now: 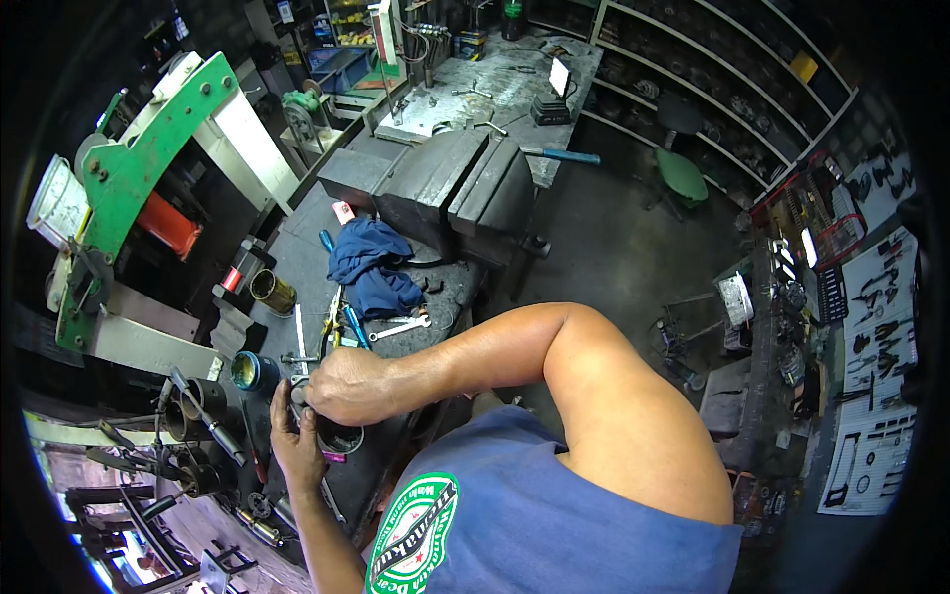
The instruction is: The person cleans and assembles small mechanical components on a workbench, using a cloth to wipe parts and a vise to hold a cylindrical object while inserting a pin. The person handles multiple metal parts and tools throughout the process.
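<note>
Both of my hands meet low over the left part of the workbench. My left hand [297, 441] has its fingers and thumb closed around a small grey metal part [299, 392]. Pressed up against that part, my right hand [348, 386] is closed, its fingers mostly hidden, so whether it grips the same piece or something else is unclear. Partly below the right hand sits a dark round container [342, 437]. A combination wrench [401, 329], blue-handled screwdriver [355, 325] and blue cloth [372, 265] lie beyond it.
A large bench vise [450, 188] with a blue-handled bar stands beyond the cloth. Near my left hand are a blue tin [254, 372] and a dirty can [271, 289]. A green press frame [148, 163] rises at left; a green stool [682, 176] stands at right.
</note>
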### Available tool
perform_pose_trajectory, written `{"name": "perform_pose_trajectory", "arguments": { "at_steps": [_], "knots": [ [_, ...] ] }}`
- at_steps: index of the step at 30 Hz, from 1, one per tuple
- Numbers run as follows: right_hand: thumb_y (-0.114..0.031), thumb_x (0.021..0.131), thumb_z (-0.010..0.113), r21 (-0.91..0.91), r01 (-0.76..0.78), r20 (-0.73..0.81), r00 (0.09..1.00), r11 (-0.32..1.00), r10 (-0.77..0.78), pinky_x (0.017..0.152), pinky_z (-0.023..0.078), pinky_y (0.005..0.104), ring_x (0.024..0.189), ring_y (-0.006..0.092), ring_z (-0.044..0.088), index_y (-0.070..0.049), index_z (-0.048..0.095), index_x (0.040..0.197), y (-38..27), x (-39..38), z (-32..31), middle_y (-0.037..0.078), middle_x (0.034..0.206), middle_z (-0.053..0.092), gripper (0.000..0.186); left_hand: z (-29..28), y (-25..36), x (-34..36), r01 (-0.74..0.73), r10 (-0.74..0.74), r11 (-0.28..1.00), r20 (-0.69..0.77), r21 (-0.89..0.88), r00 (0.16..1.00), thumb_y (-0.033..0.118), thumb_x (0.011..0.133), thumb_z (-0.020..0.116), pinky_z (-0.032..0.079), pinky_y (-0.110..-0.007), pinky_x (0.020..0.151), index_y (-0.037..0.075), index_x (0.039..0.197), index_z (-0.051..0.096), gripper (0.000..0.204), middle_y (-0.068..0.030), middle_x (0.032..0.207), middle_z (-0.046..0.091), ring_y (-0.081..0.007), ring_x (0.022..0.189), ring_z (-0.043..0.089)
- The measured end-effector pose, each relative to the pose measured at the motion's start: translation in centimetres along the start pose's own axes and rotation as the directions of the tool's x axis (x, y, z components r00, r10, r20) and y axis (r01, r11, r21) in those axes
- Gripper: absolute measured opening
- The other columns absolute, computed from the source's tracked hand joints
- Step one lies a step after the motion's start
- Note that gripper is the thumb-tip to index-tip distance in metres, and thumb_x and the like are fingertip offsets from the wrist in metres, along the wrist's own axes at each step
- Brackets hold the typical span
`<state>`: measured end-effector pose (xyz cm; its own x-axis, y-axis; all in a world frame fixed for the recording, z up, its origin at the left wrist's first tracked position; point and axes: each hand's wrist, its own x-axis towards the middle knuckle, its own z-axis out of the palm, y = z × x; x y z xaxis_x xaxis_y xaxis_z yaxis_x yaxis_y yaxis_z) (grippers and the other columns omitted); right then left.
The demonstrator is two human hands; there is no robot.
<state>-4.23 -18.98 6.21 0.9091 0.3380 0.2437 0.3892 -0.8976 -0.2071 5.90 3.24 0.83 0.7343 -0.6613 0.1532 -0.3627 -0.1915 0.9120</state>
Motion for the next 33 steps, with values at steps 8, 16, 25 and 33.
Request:
{"name": "perform_pose_trajectory", "arguments": {
  "at_steps": [8, 16, 25, 33],
  "knots": [
    [-0.028, 0.096, 0.07, 0.043, -0.019, 0.051, 0.999, 0.999, 0.017, 0.071, 0.066, 0.0499, 0.082, 0.0366, 0.083, -0.004, 0.082, 0.092, 0.4, -0.1, -0.8, 0.018, 0.088, 0.083, 0.028, 0.4, 0.2, 0.2, -0.012, 0.013, 1.0, -0.011, 0.021, 1.0, 0.032, 0.11, 0.078, 0.042, -0.045, 0.129, 0.0, 0.165, 0.055, 0.069, -0.0185, 0.166, 0.059, -0.0316, 0.152, 0.058],
    [-0.041, 0.096, 0.086, 0.317, -0.141, -0.31, 0.919, 0.938, 0.243, 0.108, 0.057, 0.0539, 0.129, 0.0453, 0.067, -0.011, 0.051, 0.168, -0.1, -0.5, 3.3, 0.029, 0.143, 0.062, 0.086, 0.8, -0.9, -0.1, -0.068, 0.071, 0.997, -0.07, 0.047, 0.995, 0.027, 0.113, 0.072, 0.038, -0.044, 0.132, -0.002, 0.168, 0.051, 0.065, -0.0185, 0.17, 0.055, -0.0319, 0.157, 0.053],
    [-0.039, 0.086, 0.09, 0.534, 0.067, -0.539, 0.795, 0.843, 0.278, 0.103, 0.057, 0.0509, 0.115, 0.0429, 0.07, -0.01, 0.072, 0.144, 2.0, 0.5, 10.5, 0.02, 0.127, 0.069, 0.067, -1.1, -6.1, -12.4, 0.065, -0.102, 0.986, -0.243, -0.156, 0.965, 0.016, 0.114, 0.068, 0.052, -0.044, 0.119, -0.004, 0.17, 0.043, 0.065, -0.0225, 0.163, 0.061, -0.031, 0.139, 0.067],
    [-0.045, 0.086, 0.084, 0.518, 0.055, -0.567, 0.77, 0.854, 0.294, 0.102, 0.057, 0.0498, 0.116, 0.0408, 0.071, -0.007, 0.074, 0.14, 1.9, 0.7, 11.0, 0.021, 0.126, 0.07, 0.067, -5.0, -10.9, -24.8, 0.367, -0.351, 0.93, -0.362, -0.028, 0.863, 0.001, 0.109, 0.069, 0.059, -0.037, 0.104, -0.005, 0.16, 0.058, 0.052, -0.0214, 0.148, 0.072, -0.025, 0.121, 0.073]
  ]
}}
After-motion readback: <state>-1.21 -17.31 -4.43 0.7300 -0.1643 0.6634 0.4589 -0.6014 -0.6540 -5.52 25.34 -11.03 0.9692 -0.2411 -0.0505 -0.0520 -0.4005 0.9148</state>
